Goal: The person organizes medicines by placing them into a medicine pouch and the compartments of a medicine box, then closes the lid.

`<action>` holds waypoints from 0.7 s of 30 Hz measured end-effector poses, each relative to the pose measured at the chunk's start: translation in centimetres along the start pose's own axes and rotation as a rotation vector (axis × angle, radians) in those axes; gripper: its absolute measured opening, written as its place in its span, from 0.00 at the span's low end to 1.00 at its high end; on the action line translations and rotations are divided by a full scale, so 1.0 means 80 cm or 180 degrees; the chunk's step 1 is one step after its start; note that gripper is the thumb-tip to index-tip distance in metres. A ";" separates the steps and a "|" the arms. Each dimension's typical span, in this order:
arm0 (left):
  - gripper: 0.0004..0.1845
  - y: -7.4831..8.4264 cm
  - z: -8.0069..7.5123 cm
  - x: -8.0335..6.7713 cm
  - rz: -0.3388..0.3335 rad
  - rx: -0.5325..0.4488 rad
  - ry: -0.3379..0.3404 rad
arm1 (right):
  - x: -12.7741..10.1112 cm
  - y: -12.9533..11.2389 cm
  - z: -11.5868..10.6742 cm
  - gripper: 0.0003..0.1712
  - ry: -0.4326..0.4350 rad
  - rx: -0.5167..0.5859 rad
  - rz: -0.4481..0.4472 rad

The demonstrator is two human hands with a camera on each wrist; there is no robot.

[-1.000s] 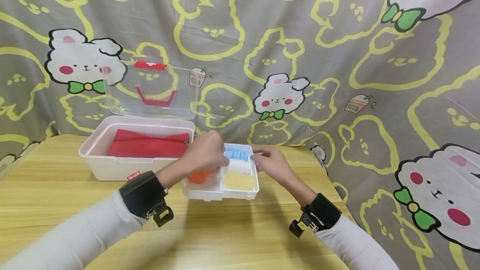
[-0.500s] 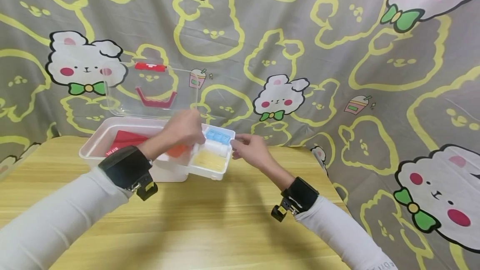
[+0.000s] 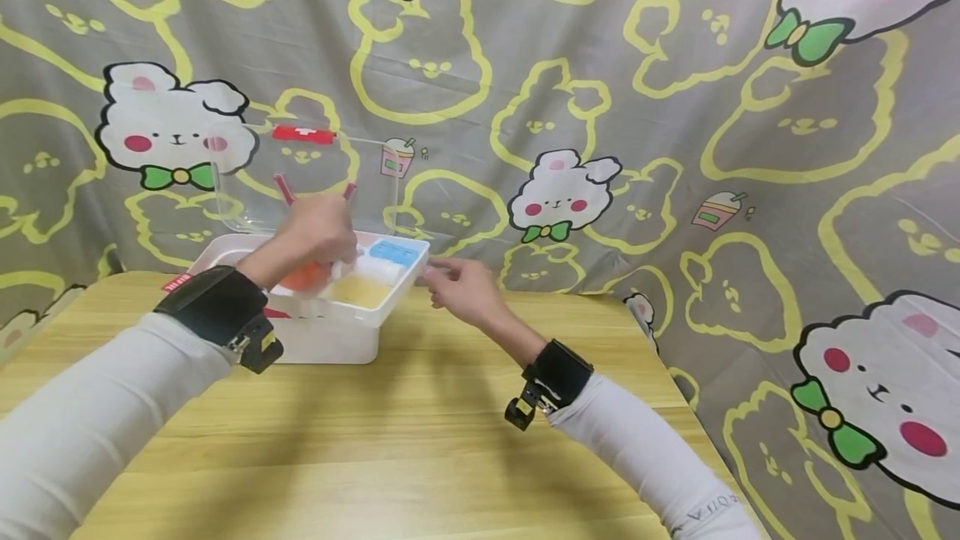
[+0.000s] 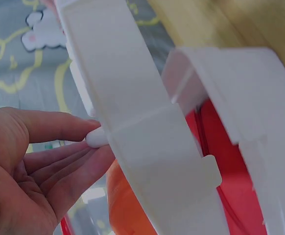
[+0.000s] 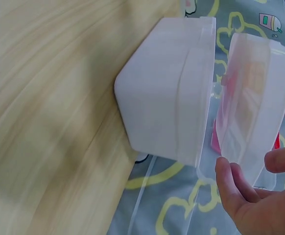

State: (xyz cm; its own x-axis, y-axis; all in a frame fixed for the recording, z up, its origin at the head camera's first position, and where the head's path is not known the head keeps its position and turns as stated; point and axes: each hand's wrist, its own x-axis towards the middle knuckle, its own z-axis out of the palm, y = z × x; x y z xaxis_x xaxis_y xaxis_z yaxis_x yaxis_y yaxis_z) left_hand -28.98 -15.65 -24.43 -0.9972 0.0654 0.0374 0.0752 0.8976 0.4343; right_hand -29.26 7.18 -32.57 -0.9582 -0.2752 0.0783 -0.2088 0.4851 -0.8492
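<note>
A white divided tray (image 3: pixel 390 300) hangs tilted over a white storage box (image 3: pixel 330 344), in line with the box's opening. My left hand (image 3: pixel 318 230) pinches the tray's small white middle handle (image 4: pixel 97 137) between thumb and fingers. At the tray's right end, my right hand (image 3: pixel 468 290) holds the corner, thumb and fingers on either side of it. The tray carries a blue pill case (image 3: pixel 397 252), an orange item (image 3: pixel 306 275), a yellowish flat item (image 3: pixel 360 290) and something white. Inside the box lies a red pouch (image 4: pixel 225 161), mostly hidden in the head view.
The box's clear lid (image 3: pixel 375 182) stands raised at the back, with a red latch (image 3: pixel 303 134) bearing a white cross. All this rests on a wooden table (image 3: pixel 420 440). A patterned curtain (image 3: pixel 450 32) hangs behind and to the right.
Both hands have carried the tray leftward and slightly up, from beside the box to above it. The tray now covers much of the box opening. Box and lid have stayed put.
</note>
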 end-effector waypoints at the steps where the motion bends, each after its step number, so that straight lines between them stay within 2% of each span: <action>1: 0.10 -0.003 -0.003 0.001 -0.0024 -0.0022 0.0041 | 0.002 -0.001 0.004 0.27 0.0003 0.0011 -0.0010; 5: 0.07 -0.016 -0.011 0.002 -0.0097 -0.0115 0.0273 | 0.009 -0.006 0.019 0.25 -0.0053 0.0051 -0.0025; 9: 0.08 -0.033 -0.017 0.006 -0.0082 -0.0066 0.0535 | 0.016 -0.008 0.036 0.22 -0.0115 -0.0007 0.0044; 12: 0.08 -0.050 -0.021 0.010 -0.0141 -0.0094 0.0636 | 0.020 -0.006 0.054 0.21 -0.0116 -0.0031 0.0076; 17: 0.08 -0.080 -0.025 0.015 -0.0198 -0.0054 0.0813 | 0.021 -0.002 0.083 0.24 -0.0066 -0.0063 0.0071; 21: 0.11 -0.100 -0.025 0.019 -0.0328 0.0052 0.0962 | 0.022 0.002 0.094 0.28 0.0020 -0.0058 0.0067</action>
State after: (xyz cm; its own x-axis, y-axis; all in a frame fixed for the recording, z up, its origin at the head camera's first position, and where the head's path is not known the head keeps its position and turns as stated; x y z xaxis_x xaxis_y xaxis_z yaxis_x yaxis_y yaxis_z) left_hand -31.10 -23.63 -26.03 -0.9527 -0.1565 0.2606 -0.0287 0.8998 0.4354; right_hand -29.52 0.56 -36.50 -0.9636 -0.2596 0.0638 -0.1920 0.5058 -0.8410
